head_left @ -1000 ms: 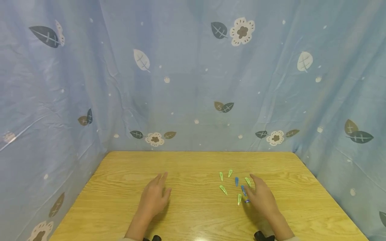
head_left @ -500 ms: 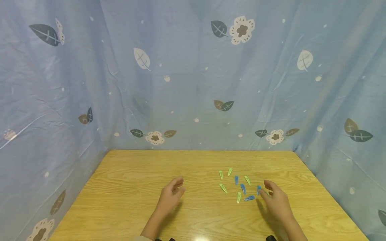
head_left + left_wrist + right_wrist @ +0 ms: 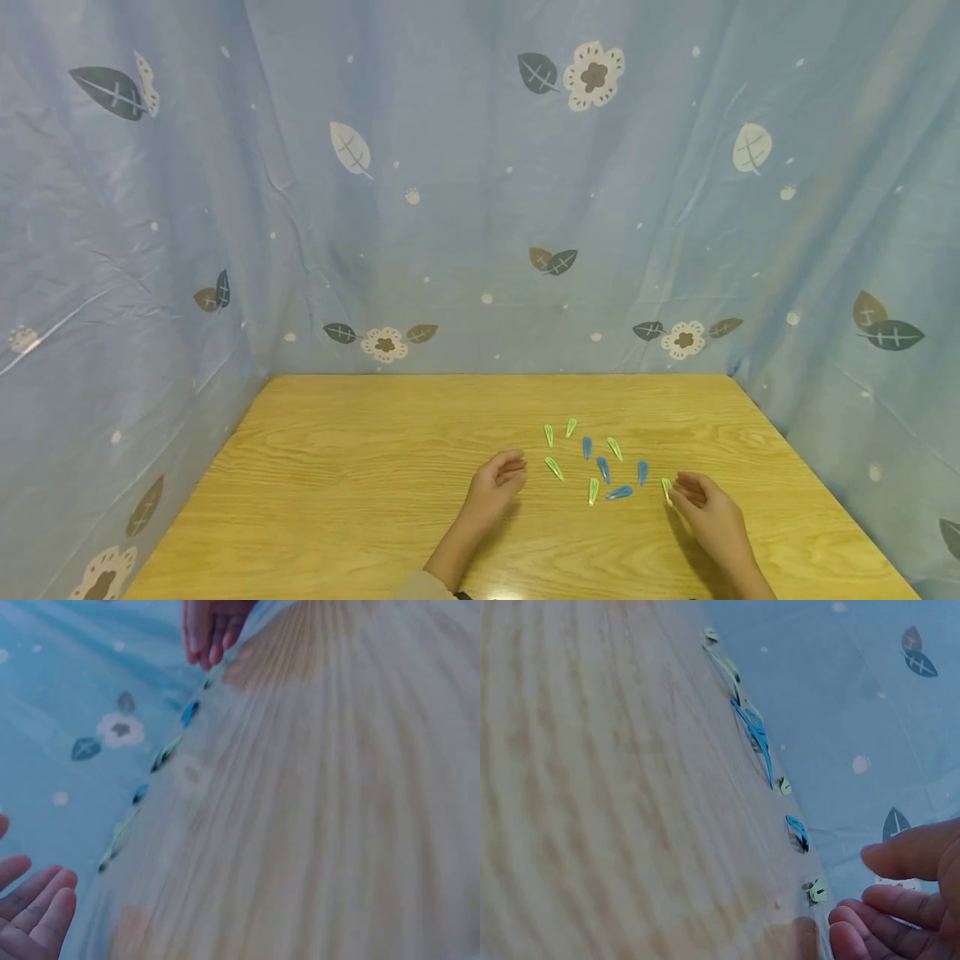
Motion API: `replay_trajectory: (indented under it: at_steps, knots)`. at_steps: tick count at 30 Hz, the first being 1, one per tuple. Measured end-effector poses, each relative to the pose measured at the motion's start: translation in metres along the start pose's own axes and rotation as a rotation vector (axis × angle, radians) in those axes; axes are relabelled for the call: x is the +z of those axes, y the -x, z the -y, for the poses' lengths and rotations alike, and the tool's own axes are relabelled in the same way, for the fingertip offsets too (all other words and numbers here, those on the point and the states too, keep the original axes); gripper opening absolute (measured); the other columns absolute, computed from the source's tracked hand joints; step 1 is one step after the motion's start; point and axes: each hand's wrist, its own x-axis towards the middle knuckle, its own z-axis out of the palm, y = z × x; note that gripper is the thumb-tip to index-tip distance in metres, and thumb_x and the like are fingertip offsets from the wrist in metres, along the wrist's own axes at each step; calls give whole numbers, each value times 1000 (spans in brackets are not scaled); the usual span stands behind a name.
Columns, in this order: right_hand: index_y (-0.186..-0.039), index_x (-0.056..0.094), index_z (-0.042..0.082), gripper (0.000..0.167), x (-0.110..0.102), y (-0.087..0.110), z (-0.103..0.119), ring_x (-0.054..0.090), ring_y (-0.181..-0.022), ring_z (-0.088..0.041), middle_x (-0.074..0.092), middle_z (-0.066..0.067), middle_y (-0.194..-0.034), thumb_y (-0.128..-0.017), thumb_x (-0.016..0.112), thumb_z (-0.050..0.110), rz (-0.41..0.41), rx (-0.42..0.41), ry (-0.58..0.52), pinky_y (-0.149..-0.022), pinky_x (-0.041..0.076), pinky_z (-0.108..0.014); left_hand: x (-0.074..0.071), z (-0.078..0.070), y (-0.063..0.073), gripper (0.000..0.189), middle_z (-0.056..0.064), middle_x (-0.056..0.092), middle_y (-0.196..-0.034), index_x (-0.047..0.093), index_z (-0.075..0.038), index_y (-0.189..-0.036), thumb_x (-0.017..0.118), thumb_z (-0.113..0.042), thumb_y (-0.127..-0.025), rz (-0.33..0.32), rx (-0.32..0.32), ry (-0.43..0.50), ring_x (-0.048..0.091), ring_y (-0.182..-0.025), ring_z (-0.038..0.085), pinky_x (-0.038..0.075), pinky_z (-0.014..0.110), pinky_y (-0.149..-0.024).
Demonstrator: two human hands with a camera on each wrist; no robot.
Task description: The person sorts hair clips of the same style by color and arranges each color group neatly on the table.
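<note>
Several snap hair clips lie scattered on the right half of the wooden table, some green and some blue. Nearest my right hand (image 3: 712, 517) is a green hair clip (image 3: 666, 488), just left of its fingertips. That hand holds nothing; in the right wrist view its thumb stands apart from the fingers. My left hand (image 3: 491, 487), its fingers loosely bent and holding nothing, hovers left of the group. Closest on that side is another green hair clip (image 3: 554, 468). A blue hair clip (image 3: 619, 493) lies crosswise at the front, beside an upright-lying green hair clip (image 3: 594, 492).
The wooden table (image 3: 360, 450) reaches back to a blue patterned curtain (image 3: 480, 167), which also hangs along both sides. More clips lie farther back, among them a blue hair clip (image 3: 587, 448) and a green hair clip (image 3: 572, 427).
My left hand has moved right, towards the clips. My right hand has shifted right and nearer, and has uncovered blue clips and the rightmost green clip.
</note>
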Motion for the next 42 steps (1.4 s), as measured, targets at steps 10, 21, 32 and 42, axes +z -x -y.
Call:
replay_trajectory:
  at_steps: [10,21,32,42]
  knots:
    - [-126,51,-11,50,0,-5,-4,59,-106,-40,61,-26,-118,-97,58,28,-5,52,6,-86,48,-49,42,6,-20,38,17,58,-121,53,5,-128,52,-16,-96,-70,-56,-96,57,-111,30,49,36,-91]
    - [-119,58,-10,39,5,-9,-4,61,-97,-34,64,-21,-107,-94,62,20,-56,62,20,-70,50,-24,65,9,-34,24,9,66,-101,64,4,-110,59,-8,-91,-336,-61,-322,65,-90,22,55,31,-73]
    - [-109,62,-12,35,11,-14,1,63,-84,-28,67,-16,-93,-90,66,16,-105,89,24,-60,45,-16,76,5,-42,23,4,59,-90,65,4,-105,70,-6,-85,-390,-68,-503,58,-79,14,50,24,-66]
    - [-105,62,-16,29,15,-14,5,62,-77,-29,66,-19,-88,-87,65,6,-121,79,48,-54,45,-18,76,5,-49,27,9,60,-91,65,5,-101,77,-6,-79,-378,-79,-631,62,-84,24,53,28,-71]
